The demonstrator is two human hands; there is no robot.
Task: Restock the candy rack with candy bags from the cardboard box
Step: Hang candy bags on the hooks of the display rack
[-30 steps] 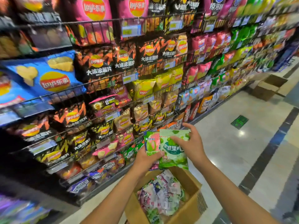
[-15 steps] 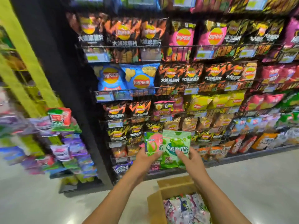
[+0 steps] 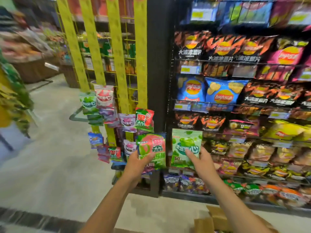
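Note:
My left hand (image 3: 137,163) grips a green-and-pink candy bag (image 3: 151,149) by its lower edge, with more bags stacked behind it. My right hand (image 3: 201,159) holds a light green candy bag (image 3: 186,145) upright, a little apart from the other. Both bags are raised in front of the dark post between the two displays. The candy rack (image 3: 117,47) is a yellow wire frame with yellow strips, just left of my hands; small candy bags (image 3: 104,98) hang on its lower part. Only a corner of the cardboard box (image 3: 217,219) shows at the bottom edge, right of my right forearm.
A black shelf unit (image 3: 218,105) packed with crisp bags fills the right side. Grey floor (image 3: 50,165) stretches to the left, with blurred displays (image 3: 15,98) at the far left edge. A dark floor strip runs along the bottom left.
The view has swung left, bringing the yellow candy rack to the centre. My hands have drawn the two bags apart and carried them towards the rack. The box has dropped almost out of view.

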